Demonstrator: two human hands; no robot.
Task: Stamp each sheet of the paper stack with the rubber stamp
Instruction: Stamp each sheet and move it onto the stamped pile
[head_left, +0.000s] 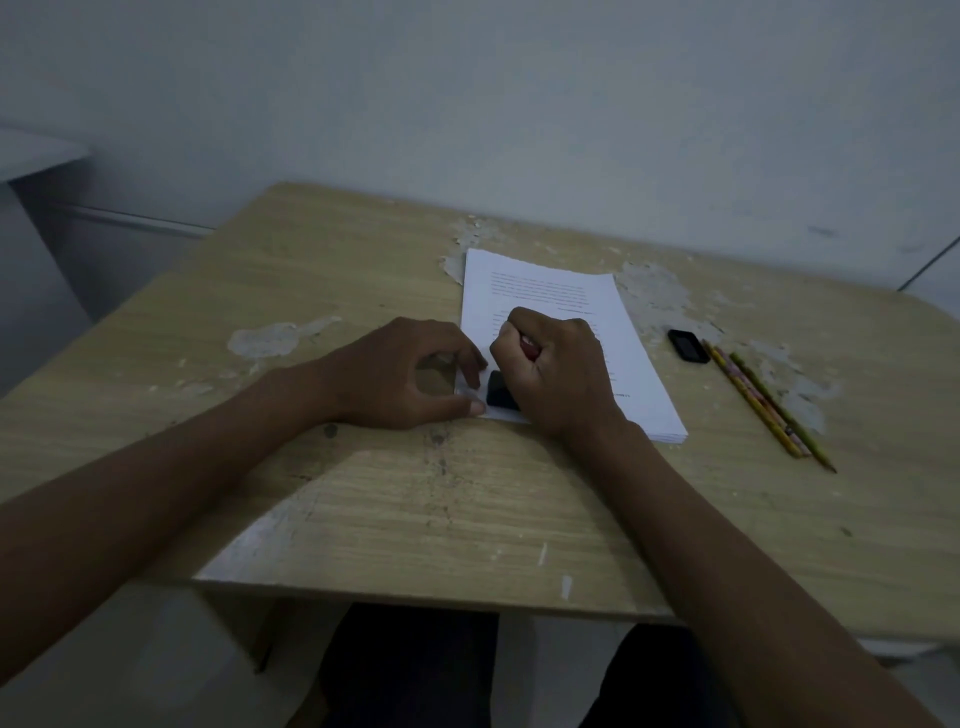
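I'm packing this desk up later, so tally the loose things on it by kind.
Paper stack: 1
Rubber stamp: 1
Small black case: 1
Pencils: 2, possibly more, bunched together
Total: 5

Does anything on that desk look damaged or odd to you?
Yes: the table has its wood-look surface peeled away in pale patches, beside the paper stack and near the pencils. Everything else looks orderly.
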